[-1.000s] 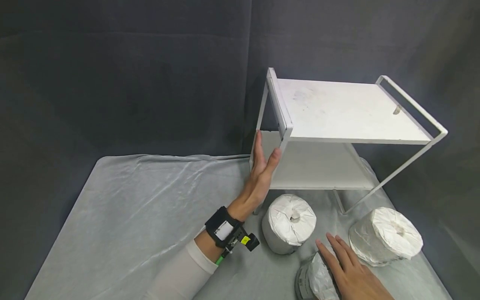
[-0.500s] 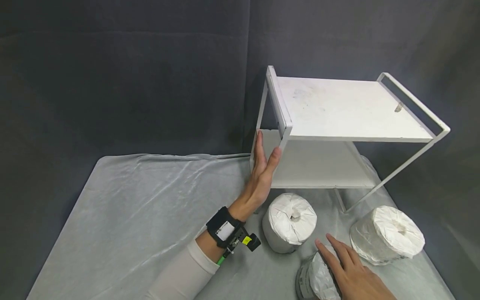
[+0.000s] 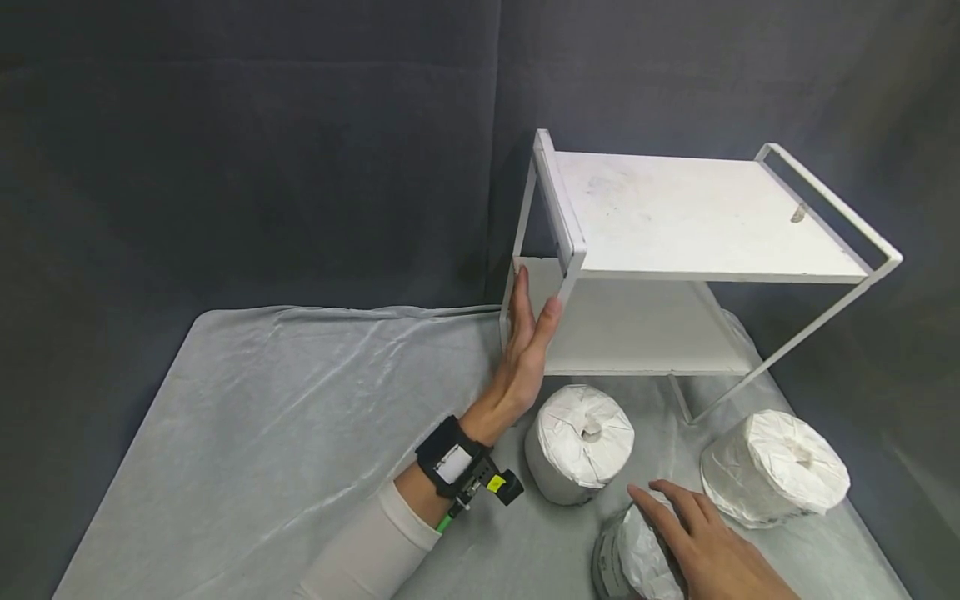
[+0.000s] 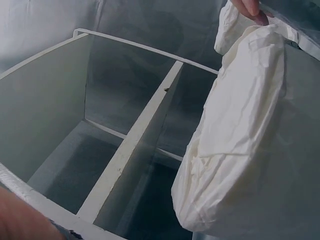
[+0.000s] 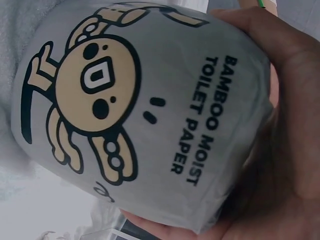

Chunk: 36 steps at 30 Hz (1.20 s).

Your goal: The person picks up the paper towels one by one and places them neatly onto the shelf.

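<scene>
In the head view, my left hand (image 3: 517, 367) touches the left side frame of a white two-tier shelf rack (image 3: 697, 217), its fingers straight up along the frame and its thumb near the front post. At the front right, my right hand (image 3: 708, 533) grips a wrapped toilet paper roll (image 3: 637, 558) that rests on the cloth. Thumb and fingers lie on opposite sides of this roll in the right wrist view, where its printed wrapper (image 5: 210, 120) faces the camera. A second wrapped roll (image 3: 581, 442) stands before the rack, and a third roll (image 3: 780, 471) is to its right.
A grey cloth (image 3: 262, 433) covers the table, with dark fabric (image 3: 247, 167) hanging behind and at the sides. The rack's lower shelf (image 3: 645, 333) sits beneath the top one, and a raised rail (image 3: 832, 200) edges the right side.
The fingers of my right hand have bent a little more over the roll. My left hand stays at the rack's side, its fingertips slightly lower along the frame.
</scene>
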Each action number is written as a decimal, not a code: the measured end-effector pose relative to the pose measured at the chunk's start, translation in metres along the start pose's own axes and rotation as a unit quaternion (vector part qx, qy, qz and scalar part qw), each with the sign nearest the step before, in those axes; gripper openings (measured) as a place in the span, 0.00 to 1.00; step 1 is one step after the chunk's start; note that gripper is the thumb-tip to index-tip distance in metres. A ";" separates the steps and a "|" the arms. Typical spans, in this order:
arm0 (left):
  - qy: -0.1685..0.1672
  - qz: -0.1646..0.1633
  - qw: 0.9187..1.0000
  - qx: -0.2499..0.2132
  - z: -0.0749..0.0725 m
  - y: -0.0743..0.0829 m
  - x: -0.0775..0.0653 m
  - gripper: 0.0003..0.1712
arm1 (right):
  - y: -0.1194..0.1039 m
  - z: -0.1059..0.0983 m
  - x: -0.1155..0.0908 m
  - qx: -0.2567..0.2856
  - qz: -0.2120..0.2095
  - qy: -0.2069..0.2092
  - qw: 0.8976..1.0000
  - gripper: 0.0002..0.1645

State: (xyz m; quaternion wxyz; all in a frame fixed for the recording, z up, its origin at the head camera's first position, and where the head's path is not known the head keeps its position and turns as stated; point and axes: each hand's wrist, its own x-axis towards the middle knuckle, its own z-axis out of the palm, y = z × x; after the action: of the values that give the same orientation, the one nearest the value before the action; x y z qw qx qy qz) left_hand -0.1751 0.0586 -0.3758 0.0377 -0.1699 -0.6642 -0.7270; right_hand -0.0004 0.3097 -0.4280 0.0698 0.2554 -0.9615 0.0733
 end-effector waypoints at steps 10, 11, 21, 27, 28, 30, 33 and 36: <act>-0.001 0.010 1.000 -0.001 0.001 -0.002 0.001 0.67 | 0.000 -0.019 0.002 -0.007 0.008 0.012 1.000 0.70; 0.000 0.010 1.000 -0.001 0.001 -0.002 0.001 0.67 | 0.000 -0.022 0.003 -0.012 0.008 0.012 1.000 0.69; -0.001 0.013 1.000 0.007 0.003 -0.003 0.002 0.67 | 0.011 -0.054 0.006 -0.035 0.007 0.009 0.999 0.73; 0.001 0.016 1.000 0.009 0.003 -0.005 0.002 0.68 | 0.014 -0.070 0.012 -0.047 0.016 -0.004 0.999 0.75; 0.000 0.015 1.000 0.009 0.003 -0.005 0.002 0.68 | 0.014 -0.073 0.013 -0.047 0.022 -0.012 0.999 0.76; -0.001 0.014 1.000 0.009 0.003 -0.005 0.002 0.68 | 0.015 -0.079 0.016 -0.041 0.040 -0.032 0.998 0.75; -0.001 0.012 1.000 0.007 0.003 -0.004 0.001 0.68 | 0.014 -0.088 0.020 -0.040 0.063 -0.051 0.996 0.74; -0.002 0.012 1.000 0.005 0.003 -0.004 0.000 0.67 | 0.014 -0.097 0.023 -0.047 0.063 -0.048 0.996 0.74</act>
State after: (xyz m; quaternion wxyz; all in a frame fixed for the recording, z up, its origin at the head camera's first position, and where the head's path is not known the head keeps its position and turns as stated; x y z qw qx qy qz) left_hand -0.1757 0.0617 -0.3790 0.0456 -0.1792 -0.6660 -0.7227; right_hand -0.0178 0.3279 -0.3310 0.0307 0.1941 -0.9803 0.0201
